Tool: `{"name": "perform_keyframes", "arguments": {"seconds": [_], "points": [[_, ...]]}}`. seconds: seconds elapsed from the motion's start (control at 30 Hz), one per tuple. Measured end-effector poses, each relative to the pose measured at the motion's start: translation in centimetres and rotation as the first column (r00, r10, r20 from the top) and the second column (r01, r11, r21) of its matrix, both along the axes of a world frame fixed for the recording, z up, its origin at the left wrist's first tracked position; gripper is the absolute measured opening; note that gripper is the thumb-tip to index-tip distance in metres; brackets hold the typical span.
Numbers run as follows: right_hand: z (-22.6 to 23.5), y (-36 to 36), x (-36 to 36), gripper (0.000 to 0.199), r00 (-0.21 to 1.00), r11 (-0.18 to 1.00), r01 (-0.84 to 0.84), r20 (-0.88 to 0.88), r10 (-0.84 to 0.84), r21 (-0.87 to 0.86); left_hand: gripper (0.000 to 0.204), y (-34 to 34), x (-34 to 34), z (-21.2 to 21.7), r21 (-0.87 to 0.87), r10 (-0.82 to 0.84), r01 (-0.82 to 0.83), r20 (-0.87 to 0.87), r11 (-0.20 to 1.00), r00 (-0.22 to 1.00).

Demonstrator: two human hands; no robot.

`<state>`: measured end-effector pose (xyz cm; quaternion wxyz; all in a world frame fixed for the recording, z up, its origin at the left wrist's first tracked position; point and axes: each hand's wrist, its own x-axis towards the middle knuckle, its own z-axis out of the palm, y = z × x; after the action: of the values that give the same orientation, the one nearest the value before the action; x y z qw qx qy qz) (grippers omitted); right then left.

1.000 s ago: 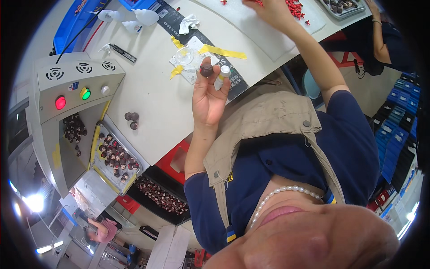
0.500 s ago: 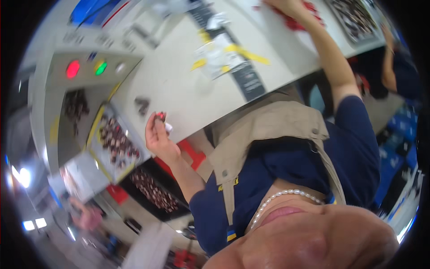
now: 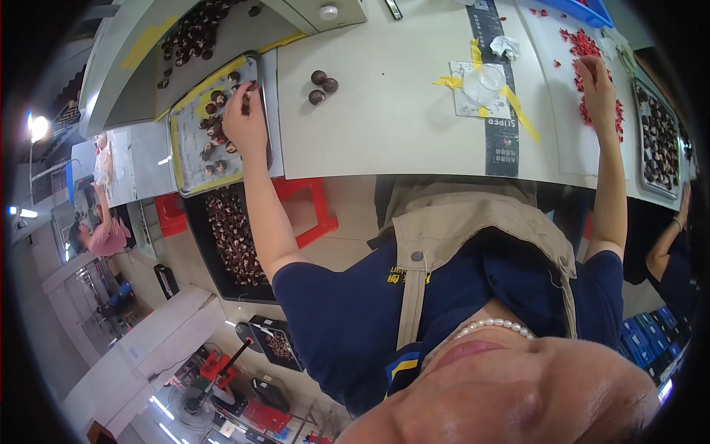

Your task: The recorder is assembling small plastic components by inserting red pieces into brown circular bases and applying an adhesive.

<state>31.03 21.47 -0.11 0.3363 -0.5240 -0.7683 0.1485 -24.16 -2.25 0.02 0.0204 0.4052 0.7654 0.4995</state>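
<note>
My left hand [image 3: 244, 122] reaches over a metal tray [image 3: 268, 159] at the left, fingers bent around a small dark piece with a red bit showing at the fingertips. Small round brown-and-cream pieces [image 3: 211, 137] lie in the tray on a pale liner. At the far right, my right hand [image 3: 597, 89] is over a scatter of small red pieces [image 3: 580, 44]; its fingers are pinched together, and what they hold is too small to make out. Between the hands, 3 dark brown balls [image 3: 322, 86] sit on the white table [image 3: 377, 140].
A clear round dish [image 3: 484, 83] stands on a card taped with yellow strips. Crumpled white tissue [image 3: 506, 47] lies beyond it. A full tray [image 3: 658, 144] stands at the right, near another person's arm [image 3: 665, 237]. A black crate [image 3: 235, 244] of pieces and a red stool [image 3: 314, 214] are below.
My left hand, with the small piece, has moved from above the table's edge to over the left tray. The view has swung round; my right hand stays by the red pieces.
</note>
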Motion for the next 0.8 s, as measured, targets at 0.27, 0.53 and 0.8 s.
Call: {"name": "perform_keyframes", "arguments": {"seconds": [0.27,0.53,0.8], "points": [[0.3,-1.7,0.7,0.017,0.961,0.994,-0.073,-0.273,0.048,-0.08,0.03,-1.0,-12.3,-1.4,-0.326,-0.048,-0.329,-0.771,0.886,0.635],[0.7,-3.4,0.5,0.019,0.924,0.984,-0.146,-0.368,0.1,-0.098,0.047,-2.5,-13.2,0.4,-0.381,0.035,-0.264,-0.513,0.886,0.858],[1.3,-5.1,0.0,0.021,0.893,0.964,-0.187,-0.442,0.085,-0.191,0.062,-8.1,-8.7,-0.5,-0.628,-0.139,-0.262,-0.515,0.733,0.846]]}}
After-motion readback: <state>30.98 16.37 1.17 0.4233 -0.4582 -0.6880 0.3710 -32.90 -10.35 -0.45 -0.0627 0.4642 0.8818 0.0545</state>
